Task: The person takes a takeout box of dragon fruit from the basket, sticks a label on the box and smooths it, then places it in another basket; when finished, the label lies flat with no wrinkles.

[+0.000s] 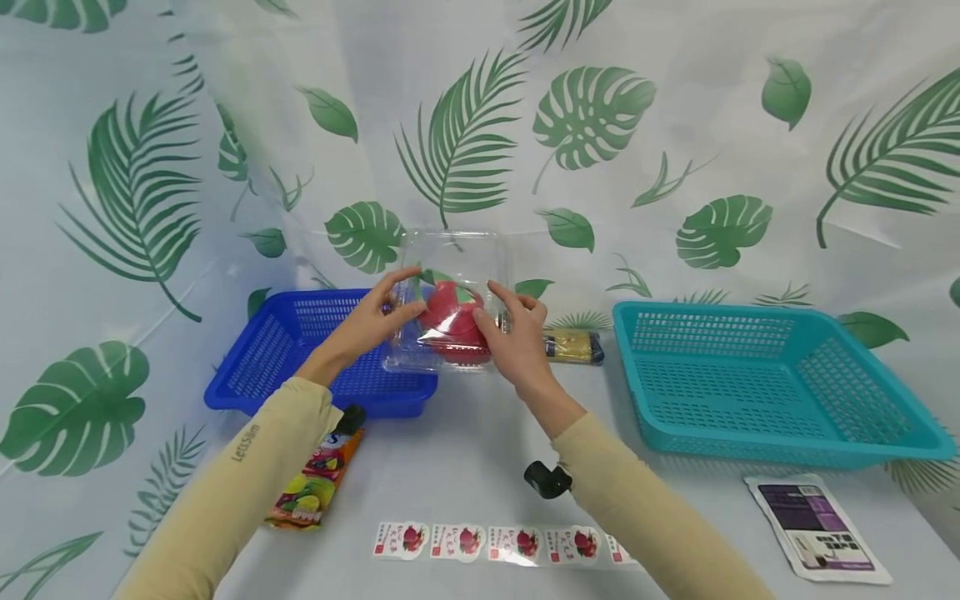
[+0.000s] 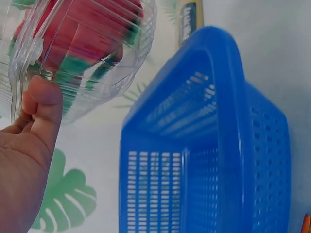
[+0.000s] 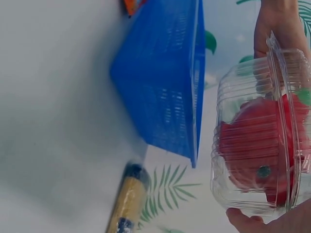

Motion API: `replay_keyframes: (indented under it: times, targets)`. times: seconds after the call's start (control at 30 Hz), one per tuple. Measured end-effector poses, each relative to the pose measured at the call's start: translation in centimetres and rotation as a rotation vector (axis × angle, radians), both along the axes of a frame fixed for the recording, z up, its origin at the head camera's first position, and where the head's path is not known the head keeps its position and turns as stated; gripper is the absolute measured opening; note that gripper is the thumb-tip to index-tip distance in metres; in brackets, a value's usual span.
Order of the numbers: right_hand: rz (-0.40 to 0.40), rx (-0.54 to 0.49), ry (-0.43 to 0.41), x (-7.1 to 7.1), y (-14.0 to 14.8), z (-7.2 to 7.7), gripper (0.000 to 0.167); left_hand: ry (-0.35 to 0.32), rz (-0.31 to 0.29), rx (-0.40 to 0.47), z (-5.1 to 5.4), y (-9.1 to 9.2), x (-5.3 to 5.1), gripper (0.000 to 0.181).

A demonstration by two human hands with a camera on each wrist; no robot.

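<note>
A clear plastic clamshell box (image 1: 483,250) is held up in front of the leaf-printed backdrop, with a red dragon fruit (image 1: 450,321) with green tips inside. My left hand (image 1: 367,321) pinches its left side, thumb on the near face. The right hand (image 1: 521,342) grips the opposite side, its thumb also on the near face. In the right wrist view, the box's lid and base (image 3: 243,126) lie against each other along the rim. Some of the fingers behind the box are hidden. The blue basket (image 1: 405,406) stands below and left of the box.
A teal basket (image 1: 750,448) stands at the right. A yellow-and-dark packet (image 1: 573,346) lies between the baskets. Nearer are a colourful snack bag (image 1: 311,492) at left, a strip of dragon-fruit stickers (image 1: 480,546) in front, and a white-and-purple pouch (image 1: 817,533) at right.
</note>
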State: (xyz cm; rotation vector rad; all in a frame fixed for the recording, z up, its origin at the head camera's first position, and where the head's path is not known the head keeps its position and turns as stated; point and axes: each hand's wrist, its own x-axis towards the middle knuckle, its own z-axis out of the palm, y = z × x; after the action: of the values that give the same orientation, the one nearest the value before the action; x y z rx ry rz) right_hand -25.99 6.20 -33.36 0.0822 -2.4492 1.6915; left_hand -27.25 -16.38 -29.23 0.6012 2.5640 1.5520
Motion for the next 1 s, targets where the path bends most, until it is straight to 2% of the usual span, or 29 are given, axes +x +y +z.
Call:
replay_keyframes:
  times: [0.17, 0.4, 0.47, 0.77, 1.0]
  targets:
    - [-0.002, 0.001, -0.008, 0.2, 0.7, 0.0, 0.055, 0.001, -0.002, -0.001, -0.2, 0.6, 0.0, 0.060]
    - [0.003, 0.010, -0.026, 0.3, 1.5, -0.3, 0.056, -0.003, 0.019, 0.017, -3.0, 0.8, -1.9, 0.062]
    - [0.009, 0.005, -0.036, 0.5, 1.9, -0.5, 0.056, -0.007, 0.028, 0.020, -3.5, 1.1, -2.0, 0.063]
    - [0.021, 0.015, -0.065, 1.7, 3.9, -1.3, 0.057, -0.038, 0.039, 0.009, -4.6, 3.0, -0.9, 0.066]
    - [0.026, 0.017, -0.095, 2.6, 5.8, -2.4, 0.056, -0.097, 0.038, 0.017, -5.8, 4.9, -0.1, 0.067]
